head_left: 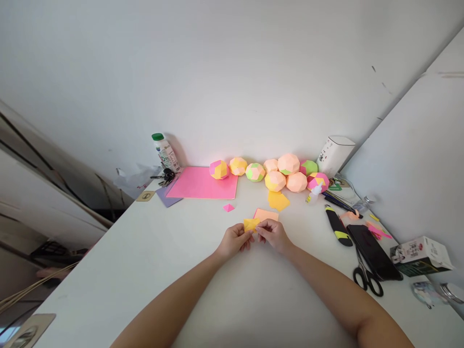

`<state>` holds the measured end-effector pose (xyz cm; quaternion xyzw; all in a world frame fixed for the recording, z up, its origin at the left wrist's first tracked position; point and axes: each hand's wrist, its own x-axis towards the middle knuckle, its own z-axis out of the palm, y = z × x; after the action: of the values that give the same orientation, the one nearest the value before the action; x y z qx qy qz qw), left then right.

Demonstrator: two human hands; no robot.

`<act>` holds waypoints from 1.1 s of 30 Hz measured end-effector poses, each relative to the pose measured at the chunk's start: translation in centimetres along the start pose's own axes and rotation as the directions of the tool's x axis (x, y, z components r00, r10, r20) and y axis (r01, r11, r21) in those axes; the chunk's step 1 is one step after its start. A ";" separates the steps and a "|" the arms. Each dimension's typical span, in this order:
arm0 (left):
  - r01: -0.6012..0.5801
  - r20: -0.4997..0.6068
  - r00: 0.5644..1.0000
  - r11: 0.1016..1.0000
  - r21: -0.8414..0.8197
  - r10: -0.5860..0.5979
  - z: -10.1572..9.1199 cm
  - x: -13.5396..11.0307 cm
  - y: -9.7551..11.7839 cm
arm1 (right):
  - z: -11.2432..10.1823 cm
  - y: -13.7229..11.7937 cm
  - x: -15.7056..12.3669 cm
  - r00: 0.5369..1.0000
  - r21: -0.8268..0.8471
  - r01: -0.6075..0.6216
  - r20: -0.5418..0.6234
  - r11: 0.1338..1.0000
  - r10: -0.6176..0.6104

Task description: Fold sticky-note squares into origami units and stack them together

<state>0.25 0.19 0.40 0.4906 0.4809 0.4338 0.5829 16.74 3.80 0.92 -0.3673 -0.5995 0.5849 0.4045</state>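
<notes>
Small yellow piece of creased paper (251, 224), pinched in both hands

So the left hand (235, 239) has it gripped between thumb and fingers, and the right hand (274, 234) is closed on its right edge. It's up over the white tabletop (174, 266), just on the near side of a peach square paper stack (267, 215). A little pink folded paper diamond (228, 208) lies near the left hand, and some orange-yellow paper sheets (278, 200) sit beyond the stack. Faceted multicolour paper balls (289, 164) line the wall. Way off right: black-handled metal scissors (368, 282) beside a black rectangular phone (375, 252).
</notes>
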 end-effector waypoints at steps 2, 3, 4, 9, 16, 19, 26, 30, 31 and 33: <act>0.002 -0.006 1.000 1.000 -0.005 -0.002 0.1 -0.1 0.2 | 0.0 0.1 0.0 1.000 -0.003 0.009 -0.006 1.000 -0.009; 0.005 -0.010 1.000 1.000 -0.008 -0.005 0.1 -0.1 0.3 | 0.0 0.2 0.0 1.000 -0.004 0.012 -0.010 1.000 -0.012; 0.008 -0.015 1.000 1.000 -0.012 -0.008 0.1 -0.1 0.4 | 0.0 0.2 0.0 1.000 -0.004 0.013 -0.011 1.000 -0.013; 0.026 -0.050 0.998 0.999 -0.019 -0.026 0.5 -0.2 0.6 | 0.0 0.5 0.0 0.999 -0.017 0.014 -0.035 1.000 -0.014; 0.103 -0.135 0.985 0.995 -0.012 -0.104 1.7 0.2 1.1 | -0.1 0.6 0.0 0.998 -0.054 0.013 -0.055 0.998 -0.016; 0.103 -0.175 0.978 0.993 -0.049 -0.110 2.1 0.3 1.0 | -0.1 0.6 -0.1 0.998 -0.062 0.017 -0.067 0.998 -0.021; 0.064 -0.081 0.994 0.995 -0.083 -0.071 1.3 -0.5 0.6 | 0.0 0.9 -0.3 1.000 -0.053 -0.001 -0.021 0.999 0.000; 0.058 -0.077 0.995 0.994 -0.097 -0.066 1.1 -0.7 0.9 | 0.0 0.6 -0.4 1.000 -0.025 -0.001 0.004 1.000 0.001; 0.056 -0.079 0.995 0.994 -0.097 -0.064 1.2 -0.7 0.9 | 0.0 0.5 -0.4 1.000 -0.020 -0.006 0.009 1.000 0.006; 0.050 -0.082 0.995 0.994 -0.099 -0.058 1.2 -0.7 0.9 | 0.0 0.2 -0.4 1.000 -0.011 -0.023 0.017 1.000 0.023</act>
<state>1.31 -0.59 1.48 0.4299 0.4967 0.4608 0.5967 16.86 3.44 0.74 -0.3713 -0.6018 0.5895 0.3905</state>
